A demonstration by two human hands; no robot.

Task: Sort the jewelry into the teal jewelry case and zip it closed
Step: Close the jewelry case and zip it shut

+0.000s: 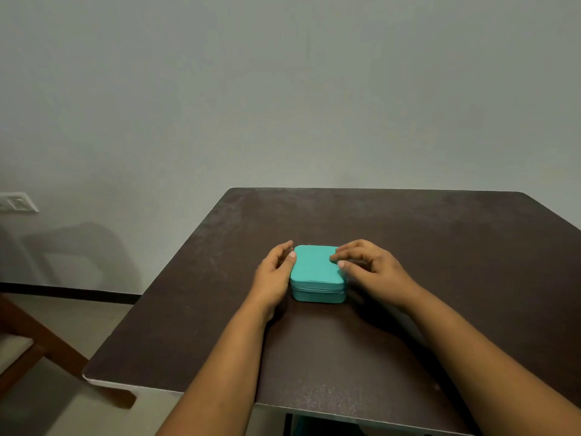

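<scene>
— Where is the case?

— The teal case (317,273) lies closed on the dark table (408,247), the zipper line running along its front side.

— And the hands?

— The left hand (275,272) rests against the left side of the case, fingers loosely curved. The right hand (366,262) is at its right side, fingertips on the lid, fingers relaxed, pinching nothing.

— Anything else?

— Left of the table there is a wooden chair (41,341), and a wall switch (17,202) beyond.

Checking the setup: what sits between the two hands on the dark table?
In the head view, the closed teal jewelry case lies between the left hand and right hand.
</scene>
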